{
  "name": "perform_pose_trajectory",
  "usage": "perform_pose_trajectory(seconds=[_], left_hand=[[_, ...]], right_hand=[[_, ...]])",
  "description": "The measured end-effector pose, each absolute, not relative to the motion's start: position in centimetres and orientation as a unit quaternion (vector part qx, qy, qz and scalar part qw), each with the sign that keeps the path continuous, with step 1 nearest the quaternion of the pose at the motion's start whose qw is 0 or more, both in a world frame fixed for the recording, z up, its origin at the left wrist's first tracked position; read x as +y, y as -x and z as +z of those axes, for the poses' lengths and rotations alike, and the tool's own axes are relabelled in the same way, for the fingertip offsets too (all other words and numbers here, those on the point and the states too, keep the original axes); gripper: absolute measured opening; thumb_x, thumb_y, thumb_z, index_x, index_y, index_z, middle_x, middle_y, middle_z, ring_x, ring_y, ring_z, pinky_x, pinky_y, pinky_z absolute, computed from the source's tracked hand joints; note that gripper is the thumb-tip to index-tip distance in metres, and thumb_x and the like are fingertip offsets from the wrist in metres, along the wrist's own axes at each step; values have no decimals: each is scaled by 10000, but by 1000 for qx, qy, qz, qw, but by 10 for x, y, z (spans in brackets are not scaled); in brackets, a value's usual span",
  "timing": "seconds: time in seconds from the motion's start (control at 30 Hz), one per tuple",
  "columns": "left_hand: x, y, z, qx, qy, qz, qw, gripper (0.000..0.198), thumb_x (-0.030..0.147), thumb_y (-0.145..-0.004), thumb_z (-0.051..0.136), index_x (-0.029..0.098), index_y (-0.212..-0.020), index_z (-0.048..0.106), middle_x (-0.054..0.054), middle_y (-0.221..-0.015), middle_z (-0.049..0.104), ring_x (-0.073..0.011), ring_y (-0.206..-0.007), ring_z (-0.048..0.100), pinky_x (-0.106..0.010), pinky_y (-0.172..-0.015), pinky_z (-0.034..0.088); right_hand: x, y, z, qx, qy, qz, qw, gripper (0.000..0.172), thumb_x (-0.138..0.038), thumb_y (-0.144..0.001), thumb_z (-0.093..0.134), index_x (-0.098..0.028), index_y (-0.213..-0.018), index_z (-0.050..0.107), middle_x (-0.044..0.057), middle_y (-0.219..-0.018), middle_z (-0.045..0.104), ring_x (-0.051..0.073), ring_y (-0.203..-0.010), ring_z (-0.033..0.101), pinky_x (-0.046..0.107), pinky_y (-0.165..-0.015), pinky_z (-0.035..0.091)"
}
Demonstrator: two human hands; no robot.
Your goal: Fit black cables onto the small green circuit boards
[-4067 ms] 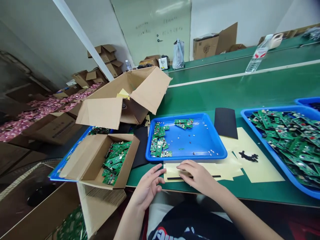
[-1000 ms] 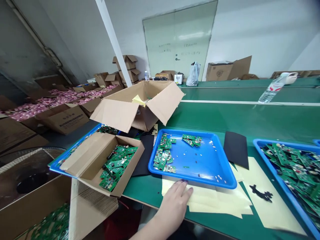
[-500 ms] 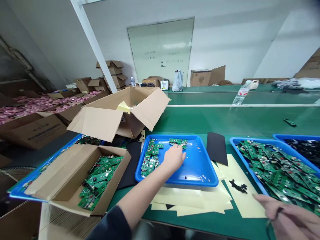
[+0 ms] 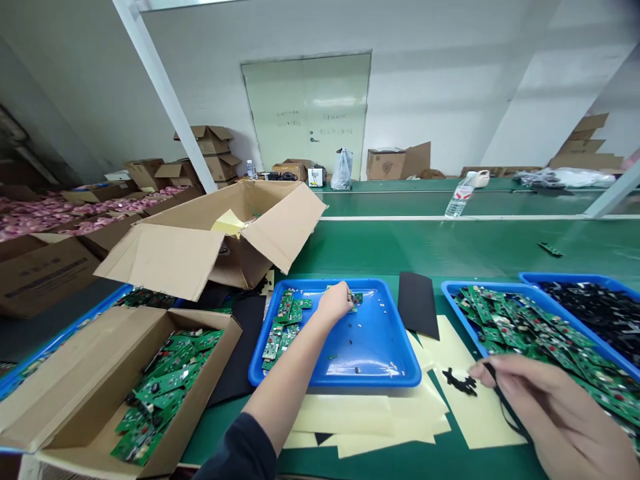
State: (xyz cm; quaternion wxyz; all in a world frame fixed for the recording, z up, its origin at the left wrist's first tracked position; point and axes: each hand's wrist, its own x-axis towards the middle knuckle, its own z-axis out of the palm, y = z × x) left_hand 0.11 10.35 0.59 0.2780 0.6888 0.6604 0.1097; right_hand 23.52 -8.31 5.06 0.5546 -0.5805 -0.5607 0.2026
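Note:
My left hand (image 4: pixel 334 304) reaches over the blue tray (image 4: pixel 360 382), fingers closed at small green circuit boards (image 4: pixel 357 299) near its far edge. The fingertips are partly hidden, but they seem to pinch one board. More circuit boards (image 4: pixel 285 327) lie along the tray's left side. At the right, my right hand (image 4: pixel 550 400) is closed with a thin black strip (image 4: pixel 504 401) between thumb and fingers. Its fingertips are just right of a cluster of small black pieces (image 4: pixel 460 382) on a pale yellow sheet (image 4: pixel 480 420).
A second blue tray (image 4: pixel 453 288), heaped with circuit boards, stands at the right; a blue tray of black parts (image 4: pixel 590 313) lies beyond. Left are a cardboard box of boards (image 4: pixel 220 373) and a larger open carton (image 4: pixel 285 227). A black sheet (image 4: pixel 419 303) lies between the trays.
The view has shifted a little. My right hand has come further into view and closer to the black pieces. My left hand stays at the boards by the tray's far edge.

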Motion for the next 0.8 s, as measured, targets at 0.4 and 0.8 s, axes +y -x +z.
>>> perform_pose_trajectory(seconds=[0.4,0.8], left_hand=[[72,38,84,422,-657,362,509,504,460,-551,813,130,-876,615,31,-622,555,-100,-528,541,-243,-525,467],[40,45,117,319,-629,561,433,24,159,-747,677,182,-754,673,-30,-855,602,-108,-681,585,-200,-554,511]], right_hand=[[9,-174,106,-669,388,181,608,146,-253,-921,510,-263,-1031,605,17,-856,674,137,-781,681,222,-668,554],[33,-144,89,-595,365,388,603,308,-362,-846,612,-273,-1103,467,14,-877,582,161,-812,657,264,-660,560]])
